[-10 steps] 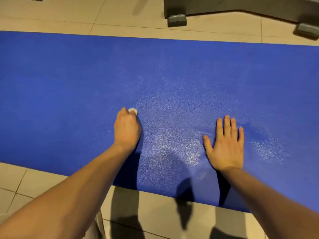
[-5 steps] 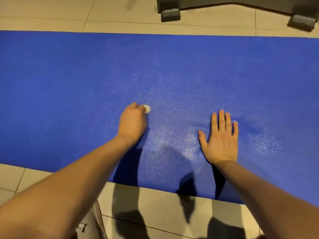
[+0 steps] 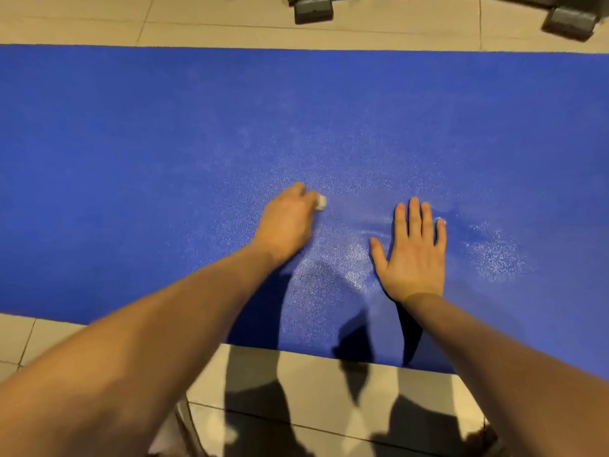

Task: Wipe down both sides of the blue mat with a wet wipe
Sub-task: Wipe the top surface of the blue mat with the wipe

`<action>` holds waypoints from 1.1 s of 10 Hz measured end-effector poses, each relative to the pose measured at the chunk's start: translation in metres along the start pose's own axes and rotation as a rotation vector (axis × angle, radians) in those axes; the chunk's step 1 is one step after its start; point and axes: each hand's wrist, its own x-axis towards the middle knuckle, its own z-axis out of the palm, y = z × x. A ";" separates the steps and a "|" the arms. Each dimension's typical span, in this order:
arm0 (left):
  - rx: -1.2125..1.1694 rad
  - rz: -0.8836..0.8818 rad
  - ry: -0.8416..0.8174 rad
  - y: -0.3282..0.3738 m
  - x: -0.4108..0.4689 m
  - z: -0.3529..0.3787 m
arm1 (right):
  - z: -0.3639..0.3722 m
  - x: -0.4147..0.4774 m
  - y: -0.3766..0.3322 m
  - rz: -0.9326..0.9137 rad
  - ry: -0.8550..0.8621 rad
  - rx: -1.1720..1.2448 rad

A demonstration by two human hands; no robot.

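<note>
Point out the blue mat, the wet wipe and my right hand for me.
blue mat (image 3: 131,143), head view, bare surface on its left part.
wet wipe (image 3: 320,202), head view, white end sticking out of the grip.
right hand (image 3: 413,258), head view, back of the hand.

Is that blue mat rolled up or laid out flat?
Spread flat where visible: the blue mat lies on the tiled floor, both long edges straight, the right hand flat on it.

Warm indoor light from behind throws hard, dark arm shadows toward the camera; the mat (image 3: 131,159) glints wet; forearms blur slightly.
</note>
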 end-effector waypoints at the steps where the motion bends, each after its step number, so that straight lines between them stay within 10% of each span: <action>1: 0.037 -0.287 0.155 -0.068 -0.005 -0.018 | 0.000 0.000 0.000 -0.003 -0.005 -0.015; 3: -0.124 -0.552 0.275 -0.037 0.004 -0.007 | 0.001 0.000 0.000 -0.001 0.006 -0.012; 6: -0.017 0.027 0.034 0.003 0.013 0.010 | 0.001 0.001 0.000 0.002 0.013 -0.003; 8: -0.018 -0.532 0.271 -0.095 0.024 -0.023 | 0.001 0.000 0.000 0.001 0.013 -0.019; 9: -0.041 -0.541 0.276 -0.058 0.033 -0.016 | 0.000 0.000 -0.001 0.002 0.013 -0.018; 11: -0.098 -0.011 -0.032 0.059 0.024 0.016 | 0.000 0.001 -0.001 0.010 0.008 -0.014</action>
